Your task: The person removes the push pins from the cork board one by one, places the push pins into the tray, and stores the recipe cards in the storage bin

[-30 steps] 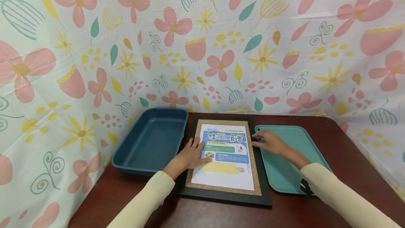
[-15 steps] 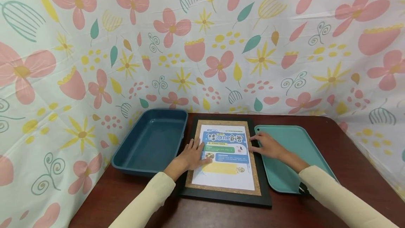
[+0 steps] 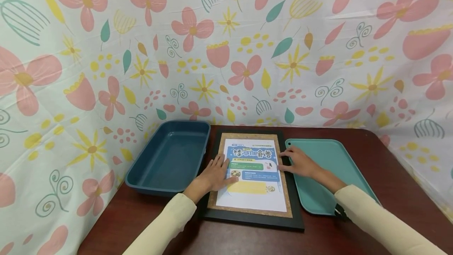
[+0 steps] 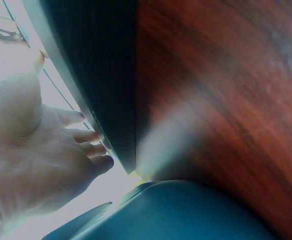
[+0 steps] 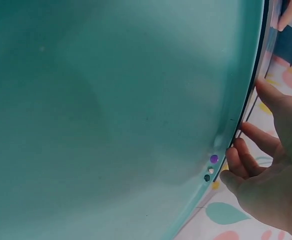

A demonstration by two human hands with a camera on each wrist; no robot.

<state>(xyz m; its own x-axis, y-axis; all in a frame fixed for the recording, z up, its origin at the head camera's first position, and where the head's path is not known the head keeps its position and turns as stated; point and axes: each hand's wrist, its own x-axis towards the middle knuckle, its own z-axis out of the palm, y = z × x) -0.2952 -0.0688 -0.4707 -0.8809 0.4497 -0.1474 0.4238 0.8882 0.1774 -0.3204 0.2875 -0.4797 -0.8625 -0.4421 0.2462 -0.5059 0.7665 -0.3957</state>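
Note:
A printed sheet of paper (image 3: 247, 200) with blue, green and yellow blocks lies on a cork board (image 3: 247, 136) inside a black frame (image 3: 251, 222). My left hand (image 3: 212, 174) rests with straight, slightly spread fingers across the sheet's left edge, thumb toward its middle. On the opposite side, my right hand (image 3: 301, 163) touches the sheet's right edge with its fingertips and thumb, which are bent and apart. In the right wrist view, that hand (image 5: 273, 160) shows nothing gripped between thumb and fingers.
A deep blue plastic basin (image 3: 170, 160) stands left of the frame. Right of it, a flat teal tray (image 3: 318, 192) lies partly under my right forearm. All sit on a dark red-brown table (image 3: 375, 160) backed by flower-patterned cloth (image 3: 212, 89).
My right hand has come left from beside the frame onto the sheet's right edge. The sheet has shifted slightly to the right at its lower end. My left hand stays nearly in place.

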